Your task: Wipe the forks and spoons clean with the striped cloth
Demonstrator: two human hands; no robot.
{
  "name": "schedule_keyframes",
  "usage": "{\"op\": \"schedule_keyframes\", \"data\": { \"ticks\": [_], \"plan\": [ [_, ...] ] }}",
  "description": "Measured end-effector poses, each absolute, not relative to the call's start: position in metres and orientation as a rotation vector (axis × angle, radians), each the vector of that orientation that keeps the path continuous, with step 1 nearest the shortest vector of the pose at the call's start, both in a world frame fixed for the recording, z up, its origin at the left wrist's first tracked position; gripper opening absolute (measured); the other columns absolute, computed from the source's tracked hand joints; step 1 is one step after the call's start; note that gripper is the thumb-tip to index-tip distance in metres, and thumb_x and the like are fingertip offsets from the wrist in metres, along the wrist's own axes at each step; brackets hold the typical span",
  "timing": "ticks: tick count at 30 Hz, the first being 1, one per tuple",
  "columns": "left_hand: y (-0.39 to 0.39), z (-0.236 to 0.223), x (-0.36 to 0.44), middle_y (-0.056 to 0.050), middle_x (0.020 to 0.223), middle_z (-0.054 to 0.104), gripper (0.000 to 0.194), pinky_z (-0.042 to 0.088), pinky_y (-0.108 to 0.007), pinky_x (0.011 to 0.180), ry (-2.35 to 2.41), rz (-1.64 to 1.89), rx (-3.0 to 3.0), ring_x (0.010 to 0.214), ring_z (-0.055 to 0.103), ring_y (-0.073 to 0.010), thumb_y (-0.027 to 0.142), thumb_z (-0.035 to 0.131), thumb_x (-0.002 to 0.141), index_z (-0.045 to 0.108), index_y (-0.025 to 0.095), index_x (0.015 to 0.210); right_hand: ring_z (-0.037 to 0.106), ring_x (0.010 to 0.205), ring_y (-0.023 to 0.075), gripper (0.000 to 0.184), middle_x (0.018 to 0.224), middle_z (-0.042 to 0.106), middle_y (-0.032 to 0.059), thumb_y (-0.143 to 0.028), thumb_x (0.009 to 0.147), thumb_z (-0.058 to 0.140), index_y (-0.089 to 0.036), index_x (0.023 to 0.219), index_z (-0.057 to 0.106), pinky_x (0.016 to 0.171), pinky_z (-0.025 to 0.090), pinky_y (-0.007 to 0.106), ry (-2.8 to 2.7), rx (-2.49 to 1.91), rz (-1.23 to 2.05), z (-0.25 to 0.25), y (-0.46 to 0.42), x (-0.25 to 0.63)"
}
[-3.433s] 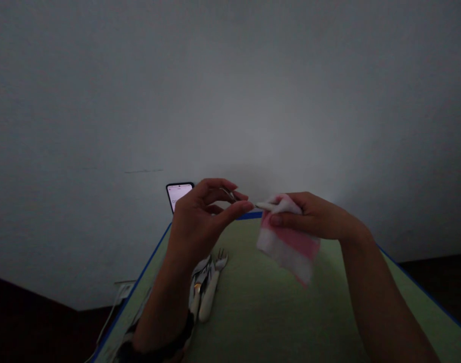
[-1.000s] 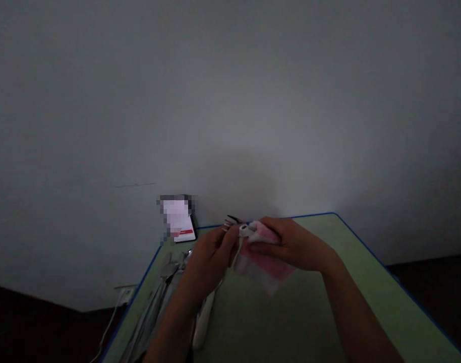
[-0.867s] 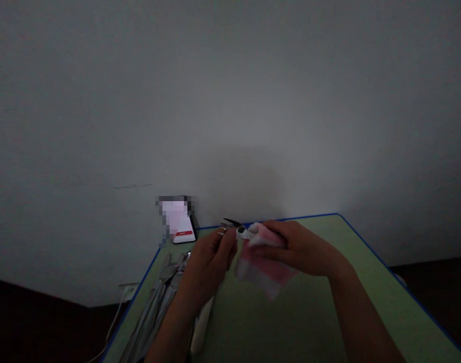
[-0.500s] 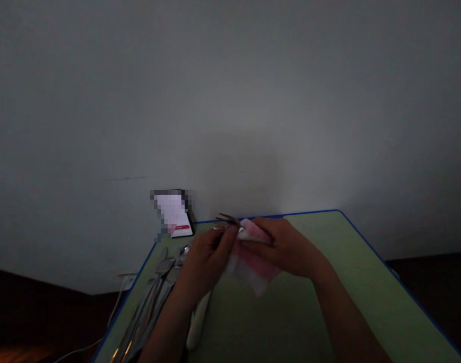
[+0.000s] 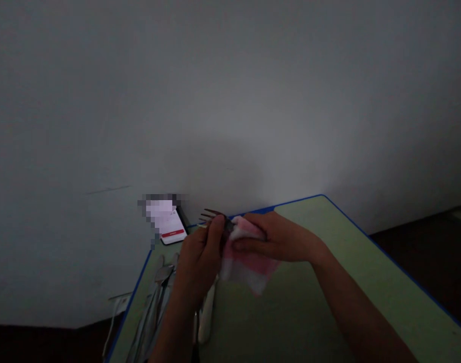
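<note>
"Green tabletop (image 5: 291,312), grey wall (image 5: 230,101) behind. What was going on?"

"Left hand (image 5: 198,262) was shut tight on a fork (image 5: 211,216), tines poking out past the fingers. Right hand (image 5: 276,242) had a pink-and-white cloth (image 5: 249,275) pinched against the fork's neck."

Left hand (image 5: 198,262) clenched, right hand (image 5: 276,239) pinching alongside.

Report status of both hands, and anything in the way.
Left hand: grips fork. Right hand: pinches pink-and-white cloth around fork. Cutlery lying nearby, not in the way.
</note>
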State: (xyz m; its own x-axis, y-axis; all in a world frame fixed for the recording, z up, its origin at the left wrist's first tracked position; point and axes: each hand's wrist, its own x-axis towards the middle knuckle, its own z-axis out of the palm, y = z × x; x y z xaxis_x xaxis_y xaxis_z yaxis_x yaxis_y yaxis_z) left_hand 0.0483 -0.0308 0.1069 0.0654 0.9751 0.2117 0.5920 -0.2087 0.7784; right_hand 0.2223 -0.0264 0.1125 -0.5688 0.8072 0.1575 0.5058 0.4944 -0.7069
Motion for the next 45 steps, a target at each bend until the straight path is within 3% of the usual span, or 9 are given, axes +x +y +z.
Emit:
{"op": "schedule_keyframes", "data": {
  "ticks": [5, 13, 17, 22, 27, 29, 33, 40, 45],
  "plan": [
    [-0.035, 0.107, 0.043, 0.004, 0.049, 0.039, 0.041, 0.028, -0.021, 0.046, 1.310, 0.863, 1.927, 0.048, 0.036, -0.0100, 0.036, 0.037, 0.088, 0.039, 0.018, 0.051, 0.048, 0.063, 0.0101, 0.033, 0.075, 0.060, 0.0004, -0.048, 0.082, 0.049, -0.016, 0.090, 0.057, 0.057, 0.032, 0.022, -2.306, -1.125, 0.756, 0.117, -0.028, 0.233],
    [-0.048, 0.113, 0.053, 0.001, 0.068, 0.061, 0.031, 0.036, -0.022, 0.057, 1.141, 0.772, 1.983, 0.062, 0.052, -0.0128, 0.027, 0.036, 0.089, 0.057, 0.018, 0.068, 0.043, 0.059, 0.0079, 0.018, 0.067, 0.054, -0.0027, -0.034, 0.080, 0.053, -0.016, 0.077, 0.053, 0.053, 0.029, 0.020, -2.338, -1.128, 0.712, 0.121, -0.034, 0.235],
    [-0.050, 0.115, 0.048, 0.002, 0.058, 0.057, 0.036, 0.029, -0.022, 0.046, 1.232, 0.811, 1.956, 0.052, 0.045, -0.0114, 0.030, 0.037, 0.088, 0.053, 0.018, 0.059, 0.043, 0.059, 0.0080, 0.016, 0.068, 0.055, -0.0029, -0.033, 0.080, 0.053, -0.017, 0.079, 0.052, 0.055, 0.030, 0.020, -2.313, -1.071, 0.646, 0.120, -0.037, 0.226],
    [-0.048, 0.114, 0.041, 0.004, 0.052, 0.043, 0.039, 0.026, -0.022, 0.045, 1.259, 0.876, 1.909, 0.049, 0.039, -0.0097, 0.037, 0.037, 0.089, 0.042, 0.018, 0.055, 0.048, 0.063, 0.0100, 0.021, 0.074, 0.060, -0.0010, -0.037, 0.082, 0.053, -0.017, 0.085, 0.057, 0.058, 0.034, 0.021, -2.326, -1.070, 0.680, 0.123, -0.037, 0.233],
    [-0.043, 0.113, 0.038, 0.004, 0.055, 0.043, 0.031, 0.028, -0.021, 0.046, 1.260, 0.971, 1.929, 0.050, 0.038, -0.0093, 0.038, 0.037, 0.089, 0.049, 0.018, 0.068, 0.054, 0.072, 0.0129, 0.027, 0.085, 0.064, 0.0002, -0.039, 0.080, 0.055, -0.020, 0.099, 0.061, 0.062, 0.037, 0.023, -2.311, -1.121, 0.728, 0.127, -0.036, 0.253],
    [-0.042, 0.114, 0.036, 0.005, 0.056, 0.044, 0.026, 0.029, -0.020, 0.047, 1.324, 1.026, 1.965, 0.050, 0.039, -0.0094, 0.038, 0.039, 0.089, 0.049, 0.019, 0.074, 0.054, 0.070, 0.0127, 0.027, 0.084, 0.065, -0.0002, -0.039, 0.080, 0.056, -0.020, 0.099, 0.062, 0.061, 0.036, 0.023, -2.315, -1.164, 0.703, 0.129, -0.036, 0.257],
    [-0.041, 0.113, 0.035, 0.004, 0.051, 0.042, 0.033, 0.027, -0.020, 0.045, 1.470, 0.927, 2.098, 0.048, 0.040, -0.0100, 0.038, 0.037, 0.088, 0.045, 0.018, 0.063, 0.052, 0.064, 0.0112, 0.019, 0.074, 0.063, -0.0015, -0.035, 0.078, 0.058, -0.019, 0.087, 0.063, 0.056, 0.033, 0.023, -2.328, -1.254, 0.596, 0.129, -0.038, 0.253],
    [-0.045, 0.109, 0.048, -0.001, 0.062, 0.063, 0.040, 0.032, -0.022, 0.049, 1.401, 0.825, 2.140, 0.055, 0.054, -0.0138, 0.036, 0.033, 0.089, 0.060, 0.018, 0.067, 0.048, 0.059, 0.0096, 0.016, 0.069, 0.061, -0.0017, -0.034, 0.076, 0.058, -0.018, 0.075, 0.059, 0.053, 0.028, 0.022, -2.348, -1.244, 0.500, 0.123, -0.039, 0.233],
    [-0.046, 0.109, 0.052, -0.003, 0.078, 0.070, 0.037, 0.036, -0.023, 0.055, 1.302, 0.818, 2.157, 0.064, 0.060, -0.0161, 0.034, 0.034, 0.090, 0.066, 0.020, 0.079, 0.051, 0.067, 0.0118, 0.018, 0.078, 0.063, 0.0000, -0.036, 0.077, 0.059, -0.019, 0.082, 0.058, 0.059, 0.032, 0.023, -2.326, -1.191, 0.456, 0.119, -0.038, 0.226]
  ]
}}
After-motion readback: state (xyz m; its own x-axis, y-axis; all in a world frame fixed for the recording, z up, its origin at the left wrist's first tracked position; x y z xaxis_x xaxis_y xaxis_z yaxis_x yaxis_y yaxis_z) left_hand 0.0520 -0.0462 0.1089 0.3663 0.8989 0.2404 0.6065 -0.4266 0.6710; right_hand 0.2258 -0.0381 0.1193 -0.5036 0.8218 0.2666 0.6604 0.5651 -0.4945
